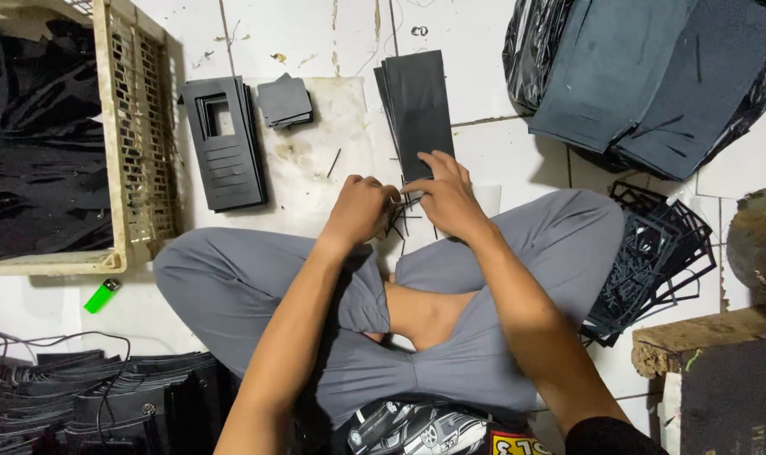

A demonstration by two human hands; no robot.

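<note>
Crossed in front of me are my legs in grey trousers (501,253). On the floor ahead, my left hand (359,211) pinches thin black strips (400,215). Beside it, my right hand (444,195) presses flat, fingers open, on a stack of black sheets (417,105).

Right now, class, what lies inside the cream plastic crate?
The cream plastic crate holds glossy black sheet material, crumpled and piled. It covers the crate's bottom, so anything beneath cannot be seen.

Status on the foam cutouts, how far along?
Done: a stack of cut frames, a pile of squares, scrap lattice. In hand: left hand and right hand work thin strips at the near end of the black sheets. Left: those sheets and the grey sheets.
</note>
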